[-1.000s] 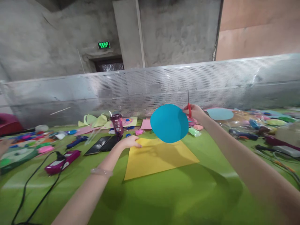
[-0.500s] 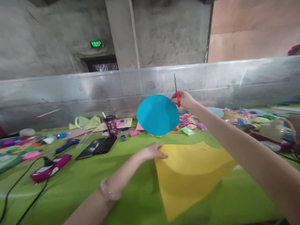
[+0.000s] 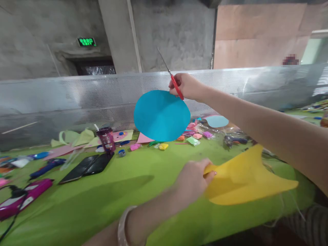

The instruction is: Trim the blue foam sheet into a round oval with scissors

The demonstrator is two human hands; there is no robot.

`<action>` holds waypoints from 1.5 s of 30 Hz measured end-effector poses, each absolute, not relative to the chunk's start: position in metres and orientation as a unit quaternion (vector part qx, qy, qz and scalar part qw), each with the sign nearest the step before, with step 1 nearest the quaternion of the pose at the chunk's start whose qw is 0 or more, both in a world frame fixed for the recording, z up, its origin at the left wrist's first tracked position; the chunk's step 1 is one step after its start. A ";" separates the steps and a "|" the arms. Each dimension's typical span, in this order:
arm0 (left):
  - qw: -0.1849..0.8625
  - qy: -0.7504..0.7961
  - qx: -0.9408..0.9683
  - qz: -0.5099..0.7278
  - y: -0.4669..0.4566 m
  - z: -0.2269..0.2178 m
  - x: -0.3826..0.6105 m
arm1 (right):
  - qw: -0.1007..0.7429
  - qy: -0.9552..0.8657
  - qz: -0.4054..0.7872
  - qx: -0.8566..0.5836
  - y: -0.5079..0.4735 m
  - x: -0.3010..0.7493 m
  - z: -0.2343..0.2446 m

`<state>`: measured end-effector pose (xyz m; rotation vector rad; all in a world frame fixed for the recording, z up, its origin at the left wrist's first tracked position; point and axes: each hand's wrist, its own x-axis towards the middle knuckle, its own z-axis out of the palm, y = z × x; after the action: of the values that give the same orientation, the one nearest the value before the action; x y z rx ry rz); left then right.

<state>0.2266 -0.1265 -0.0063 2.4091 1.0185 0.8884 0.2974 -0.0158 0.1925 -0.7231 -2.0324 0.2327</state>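
My right hand (image 3: 187, 86) is raised above the table, closed on red-handled scissors (image 3: 171, 75) whose blades point up and to the left. A round blue paper disc (image 3: 162, 115) hangs from the same hand. Lower down, my left hand (image 3: 192, 179) pinches the edge of a yellow paper sheet (image 3: 246, 181), which is lifted and bent over the right part of the green table (image 3: 102, 201).
Two black phones (image 3: 85, 166) and a dark purple cup (image 3: 106, 139) lie left of centre. A magenta glue gun (image 3: 24, 198) with a black cord sits at far left. Coloured clay pieces (image 3: 192, 138) and paper scraps line the back, before a perforated metal panel (image 3: 77, 99).
My left hand has dragged the yellow sheet to the right and lifted it off the table. My right hand has risen with the scissors and blue disc, and the view has turned right.
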 end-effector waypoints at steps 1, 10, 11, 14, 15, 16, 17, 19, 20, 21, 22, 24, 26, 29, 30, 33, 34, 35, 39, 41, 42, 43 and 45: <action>0.187 0.349 0.864 0.312 -0.130 -0.010 0.230 | 0.460 -0.832 0.086 -0.298 -0.017 0.298 0.192; 0.132 0.280 0.924 0.225 -0.151 -0.036 0.245 | 0.406 -0.862 0.024 -0.301 -0.025 0.295 0.181; 0.114 0.271 0.932 0.213 -0.152 -0.039 0.246 | 0.405 -0.862 0.021 -0.303 -0.026 0.295 0.181; 0.054 0.227 0.952 0.196 -0.156 -0.050 0.249 | 0.401 -0.860 0.022 -0.315 -0.031 0.297 0.180; 0.033 0.211 0.956 0.201 -0.157 -0.054 0.250 | 0.399 -0.860 0.026 -0.318 -0.034 0.298 0.180; 0.010 0.197 0.958 0.208 -0.158 -0.057 0.251 | 0.398 -0.860 0.031 -0.318 -0.036 0.299 0.181; -0.011 0.189 0.958 0.217 -0.159 -0.060 0.253 | 0.397 -0.861 0.037 -0.316 -0.038 0.301 0.182; -0.044 0.174 0.955 0.235 -0.160 -0.065 0.255 | 0.396 -0.863 0.049 -0.309 -0.043 0.303 0.183; -0.055 0.168 0.953 0.245 -0.159 -0.067 0.256 | 0.396 -0.864 0.053 -0.307 -0.045 0.304 0.183; -0.061 0.162 0.952 0.253 -0.159 -0.068 0.256 | 0.398 -0.863 0.055 -0.306 -0.047 0.305 0.184; -0.062 0.156 0.951 0.259 -0.159 -0.069 0.257 | 0.400 -0.862 0.056 -0.306 -0.048 0.306 0.184; -0.050 0.150 0.950 0.268 -0.158 -0.071 0.258 | 0.403 -0.861 0.058 -0.305 -0.049 0.306 0.184; -0.027 0.155 0.951 0.266 -0.157 -0.072 0.259 | 0.403 -0.861 0.060 -0.305 -0.049 0.305 0.183; 0.032 0.181 0.946 0.266 -0.154 -0.071 0.260 | 0.398 -0.863 0.056 -0.306 -0.046 0.304 0.181; 0.066 0.195 0.940 0.271 -0.153 -0.070 0.260 | 0.397 -0.864 0.053 -0.306 -0.045 0.303 0.180; 0.203 0.259 0.894 0.305 -0.146 -0.063 0.254 | 0.397 -0.863 0.047 -0.307 -0.041 0.304 0.177; 0.247 0.287 0.871 0.312 -0.142 -0.060 0.249 | 0.399 -0.862 0.046 -0.308 -0.040 0.304 0.176; 0.284 0.318 0.848 0.315 -0.137 -0.056 0.243 | 0.401 -0.860 0.046 -0.311 -0.038 0.305 0.175; 0.394 0.407 0.759 0.322 -0.112 -0.039 0.203 | 0.420 -0.845 0.051 -0.328 -0.029 0.307 0.172; 0.452 0.422 0.711 0.334 -0.098 -0.031 0.177 | 0.438 -0.834 0.058 -0.331 -0.026 0.307 0.171; 0.462 0.444 0.689 0.339 -0.091 -0.028 0.164 | 0.447 -0.828 0.063 -0.331 -0.025 0.307 0.172; 0.460 0.467 0.677 0.334 -0.084 -0.025 0.151 | 0.454 -0.824 0.068 -0.331 -0.024 0.308 0.173; 0.431 0.508 0.670 0.328 -0.071 -0.020 0.126 | 0.468 -0.815 0.078 -0.334 -0.022 0.309 0.175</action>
<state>0.1264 -0.0708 -0.0204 1.6696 1.2675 0.8182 0.3090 -0.0223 0.1749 -0.8193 -1.9979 0.1906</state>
